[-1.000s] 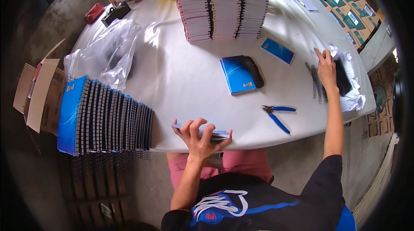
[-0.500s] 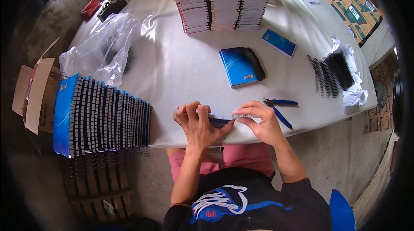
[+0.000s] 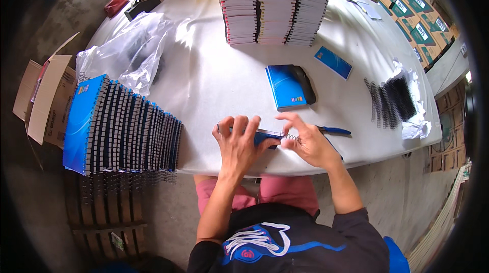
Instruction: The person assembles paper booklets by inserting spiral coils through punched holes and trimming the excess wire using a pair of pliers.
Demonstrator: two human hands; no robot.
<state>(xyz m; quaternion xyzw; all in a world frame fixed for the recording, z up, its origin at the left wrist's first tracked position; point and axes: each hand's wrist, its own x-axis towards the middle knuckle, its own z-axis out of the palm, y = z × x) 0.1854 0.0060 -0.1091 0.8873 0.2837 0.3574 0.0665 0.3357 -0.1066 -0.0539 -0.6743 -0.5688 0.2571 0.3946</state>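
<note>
My left hand (image 3: 238, 143) is closed on a small blue notebook (image 3: 266, 134), held on edge just above the table's near side. A dark wire spiral coil (image 3: 290, 138) sticks out of the notebook's right end. At that coil, my right hand (image 3: 311, 143) has its thumb and index finger spread apart, with the coil's loose end between them. Cutting pliers with blue handles (image 3: 335, 131) lie behind my right hand, which hides their jaws. Beyond my hands lies a blue notebook stack (image 3: 286, 87) with a black object along its right side.
Blue spiral notebooks (image 3: 127, 130) stand in a long row at the left edge. Tall stacks of bound notebooks (image 3: 277, 8) rise at the back. Loose black coils (image 3: 392, 97) lie on paper at right, near a single notebook (image 3: 333, 63). A plastic bag (image 3: 125, 51) lies far left.
My right thumb and index finger have parted from their pinch on the coil. More of the coil now shows, and the notebook has tilted to show its blue cover. The whole view has shifted slightly.
</note>
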